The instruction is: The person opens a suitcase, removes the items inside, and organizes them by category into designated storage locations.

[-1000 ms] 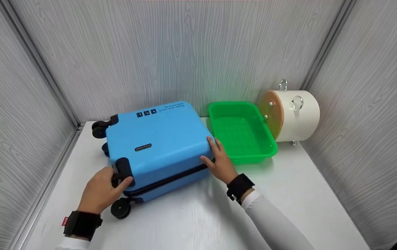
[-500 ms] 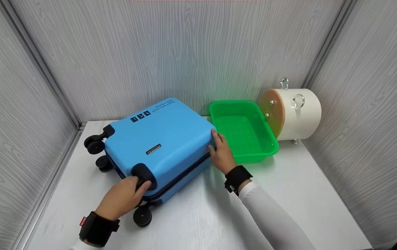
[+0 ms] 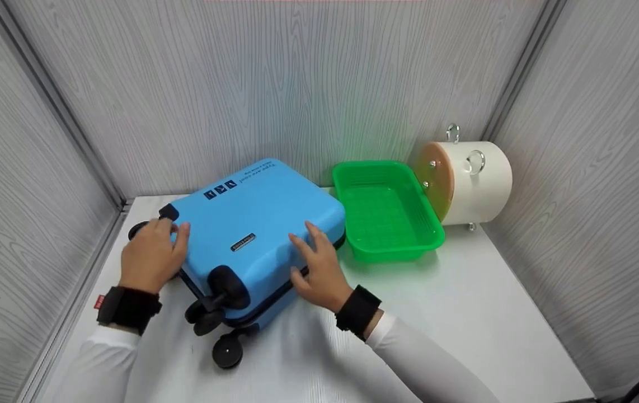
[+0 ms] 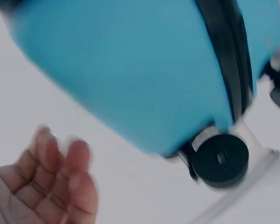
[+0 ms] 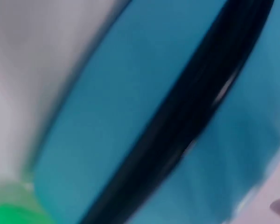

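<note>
A light blue suitcase [image 3: 263, 218] lies flat on the white table, its black wheels [image 3: 228, 350] pointing left and toward the front. In the head view my left hand [image 3: 151, 254] hovers at the suitcase's wheeled end, near the far corner. The left wrist view shows its fingers [image 4: 81, 186] loosely bent and apart from the blue shell, with nothing in them. My right hand [image 3: 322, 274] is at the suitcase's front long side, fingers spread, and overlaps the shell and the black zipper band [image 5: 172, 121]. It holds nothing.
A green plastic basket [image 3: 398, 254] stands just right of the suitcase. Behind it to the right, a cream cylinder [image 3: 482, 184] with an orange end and clear rings lies on its side. Grey wood-grain panels [image 3: 297, 84] wall the table at the back and sides.
The suitcase has turned, its wheeled end swinging toward the front. My left hand has let go of the near wheel corner and moved back and left; my right hand has slid left off the corner.
</note>
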The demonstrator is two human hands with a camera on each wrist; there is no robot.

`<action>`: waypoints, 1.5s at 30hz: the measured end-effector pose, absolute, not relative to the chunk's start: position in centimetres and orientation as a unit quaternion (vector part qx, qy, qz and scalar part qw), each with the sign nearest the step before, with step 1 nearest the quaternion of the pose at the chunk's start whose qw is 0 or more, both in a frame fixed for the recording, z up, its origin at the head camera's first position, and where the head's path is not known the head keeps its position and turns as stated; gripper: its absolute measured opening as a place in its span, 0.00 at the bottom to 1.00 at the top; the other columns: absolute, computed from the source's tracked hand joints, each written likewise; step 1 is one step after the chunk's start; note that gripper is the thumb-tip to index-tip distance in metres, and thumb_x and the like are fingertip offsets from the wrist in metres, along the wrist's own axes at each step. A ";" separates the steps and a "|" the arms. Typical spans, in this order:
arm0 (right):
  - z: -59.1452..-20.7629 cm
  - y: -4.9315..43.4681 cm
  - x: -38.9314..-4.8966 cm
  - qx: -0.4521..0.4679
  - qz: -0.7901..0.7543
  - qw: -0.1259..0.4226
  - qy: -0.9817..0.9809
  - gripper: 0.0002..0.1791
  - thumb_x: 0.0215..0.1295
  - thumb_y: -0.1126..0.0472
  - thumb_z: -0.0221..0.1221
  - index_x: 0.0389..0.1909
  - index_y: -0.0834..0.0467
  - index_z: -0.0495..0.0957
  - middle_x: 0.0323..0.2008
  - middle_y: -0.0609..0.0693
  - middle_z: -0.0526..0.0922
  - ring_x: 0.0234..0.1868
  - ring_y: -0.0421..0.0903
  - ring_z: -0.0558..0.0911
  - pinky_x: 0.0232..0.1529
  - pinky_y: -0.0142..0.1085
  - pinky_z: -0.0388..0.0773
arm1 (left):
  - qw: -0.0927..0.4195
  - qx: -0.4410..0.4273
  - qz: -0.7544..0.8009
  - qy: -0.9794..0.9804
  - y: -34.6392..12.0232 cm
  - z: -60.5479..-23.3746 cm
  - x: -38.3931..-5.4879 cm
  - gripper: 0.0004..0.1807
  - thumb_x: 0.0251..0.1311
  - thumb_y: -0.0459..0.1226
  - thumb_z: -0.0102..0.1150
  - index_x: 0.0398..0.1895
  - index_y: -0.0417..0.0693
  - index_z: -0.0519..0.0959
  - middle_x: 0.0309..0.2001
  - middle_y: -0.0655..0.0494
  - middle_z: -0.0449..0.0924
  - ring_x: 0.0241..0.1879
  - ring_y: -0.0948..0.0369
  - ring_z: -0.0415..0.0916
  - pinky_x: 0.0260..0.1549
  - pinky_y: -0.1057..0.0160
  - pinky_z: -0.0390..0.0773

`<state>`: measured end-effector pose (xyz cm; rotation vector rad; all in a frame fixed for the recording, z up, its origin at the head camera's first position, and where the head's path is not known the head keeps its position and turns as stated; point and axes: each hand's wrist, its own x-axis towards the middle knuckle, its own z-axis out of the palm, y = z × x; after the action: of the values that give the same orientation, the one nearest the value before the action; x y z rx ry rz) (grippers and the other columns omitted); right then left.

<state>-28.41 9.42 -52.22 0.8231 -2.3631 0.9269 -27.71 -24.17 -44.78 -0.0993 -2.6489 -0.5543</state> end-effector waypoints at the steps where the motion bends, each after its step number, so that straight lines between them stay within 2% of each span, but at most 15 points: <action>1: -52.0 8.8 -27.8 0.324 0.324 0.233 -0.858 0.33 0.70 0.60 0.64 0.76 0.60 0.73 0.80 0.72 0.62 0.80 0.73 0.64 0.75 0.70 0.65 | 0.217 -0.033 -0.198 -0.955 -24.9 -44.6 -28.6 0.30 0.84 0.50 0.47 0.50 0.25 0.81 0.48 0.25 0.82 0.45 0.30 0.81 0.41 0.32 0.80; 2: -51.9 8.3 -27.1 0.347 0.310 0.231 -0.855 0.34 0.72 0.57 0.65 0.77 0.59 0.72 0.80 0.71 0.62 0.80 0.73 0.64 0.75 0.70 0.64 | 0.213 -0.029 -0.197 -0.957 -25.5 -44.6 -29.4 0.31 0.84 0.49 0.47 0.57 0.22 0.78 0.54 0.21 0.79 0.51 0.27 0.79 0.48 0.29 0.78; 4: -51.7 7.3 -26.0 0.382 0.280 0.223 -0.852 0.34 0.75 0.51 0.64 0.78 0.57 0.71 0.81 0.69 0.63 0.81 0.72 0.62 0.75 0.70 0.64 | 0.195 -0.019 -0.196 -0.961 -26.7 -44.8 -31.0 0.32 0.85 0.47 0.45 0.65 0.19 0.71 0.61 0.17 0.73 0.59 0.23 0.73 0.57 0.25 0.74; 8: -52.0 5.8 -24.4 0.408 0.201 0.211 -0.865 0.35 0.79 0.43 0.62 0.80 0.53 0.70 0.81 0.64 0.66 0.83 0.68 0.63 0.76 0.66 0.66 | 0.130 -0.001 -0.208 -0.969 -28.7 -46.0 -33.4 0.33 0.85 0.43 0.38 0.71 0.16 0.65 0.67 0.14 0.68 0.66 0.20 0.67 0.66 0.23 0.67; 11: -52.5 5.0 -23.6 0.401 0.139 0.201 -0.883 0.38 0.79 0.39 0.61 0.83 0.50 0.66 0.82 0.60 0.66 0.84 0.65 0.62 0.78 0.65 0.65 | 0.076 0.002 -0.224 -0.972 -29.7 -46.8 -34.3 0.32 0.84 0.41 0.31 0.70 0.16 0.66 0.65 0.15 0.70 0.64 0.21 0.70 0.65 0.24 0.69; 13: -52.7 4.5 -23.2 0.391 0.101 0.207 -0.891 0.42 0.78 0.35 0.61 0.84 0.49 0.64 0.83 0.59 0.65 0.84 0.65 0.62 0.78 0.65 0.65 | 0.057 -0.004 -0.235 -0.970 -30.3 -47.2 -34.4 0.32 0.83 0.39 0.27 0.69 0.16 0.67 0.62 0.15 0.73 0.60 0.21 0.74 0.62 0.25 0.72; 15: -52.9 4.0 -22.9 0.380 0.075 0.221 -0.895 0.45 0.76 0.32 0.61 0.85 0.49 0.63 0.83 0.59 0.66 0.84 0.65 0.63 0.77 0.65 0.66 | 0.055 -0.012 -0.242 -0.969 -30.7 -47.4 -34.4 0.31 0.82 0.36 0.27 0.67 0.16 0.69 0.59 0.15 0.75 0.56 0.21 0.76 0.58 0.26 0.74; 18: -53.1 3.1 -22.8 0.358 0.050 0.258 -0.896 0.46 0.74 0.29 0.61 0.84 0.50 0.64 0.81 0.60 0.68 0.83 0.65 0.66 0.76 0.64 0.70 | 0.065 -0.026 -0.232 -0.970 -31.1 -47.8 -34.3 0.29 0.81 0.34 0.29 0.69 0.16 0.67 0.59 0.14 0.72 0.57 0.19 0.72 0.60 0.25 0.72; 23: -53.7 2.4 -23.1 0.334 0.065 0.302 -0.891 0.41 0.75 0.33 0.63 0.80 0.50 0.69 0.78 0.59 0.72 0.80 0.65 0.70 0.74 0.64 0.72 | 0.088 -0.036 -0.212 -0.973 -31.2 -48.7 -33.8 0.27 0.82 0.33 0.33 0.70 0.16 0.64 0.62 0.15 0.67 0.61 0.18 0.65 0.64 0.25 0.66; 29: -54.5 3.7 -24.1 0.341 0.090 0.290 -0.890 0.39 0.76 0.37 0.64 0.80 0.51 0.70 0.79 0.58 0.73 0.81 0.63 0.70 0.75 0.61 0.72 | 0.109 -0.041 -0.197 -0.973 -31.0 -49.3 -32.9 0.24 0.81 0.33 0.38 0.63 0.14 0.68 0.55 0.15 0.71 0.54 0.20 0.70 0.57 0.25 0.70; 38: -53.6 6.9 -27.4 0.409 0.023 0.316 -0.856 0.41 0.72 0.36 0.68 0.76 0.57 0.73 0.75 0.61 0.77 0.76 0.64 0.76 0.70 0.54 0.79 | 0.076 -0.040 -0.188 -0.978 -30.8 -48.8 -30.9 0.26 0.83 0.36 0.42 0.62 0.13 0.69 0.53 0.16 0.74 0.53 0.21 0.73 0.52 0.26 0.73; 45: -53.1 10.4 -30.4 0.459 0.021 0.279 -0.843 0.41 0.74 0.43 0.69 0.78 0.62 0.70 0.76 0.65 0.74 0.79 0.64 0.73 0.77 0.51 0.72 | 0.067 -0.030 -0.195 -0.978 -29.3 -48.8 -28.9 0.29 0.83 0.41 0.47 0.59 0.13 0.72 0.49 0.18 0.78 0.49 0.25 0.79 0.47 0.29 0.78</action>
<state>-30.36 10.37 -53.10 1.2305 -2.2629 0.0570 -28.87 -29.30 -48.84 -0.0906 -2.9474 -0.5867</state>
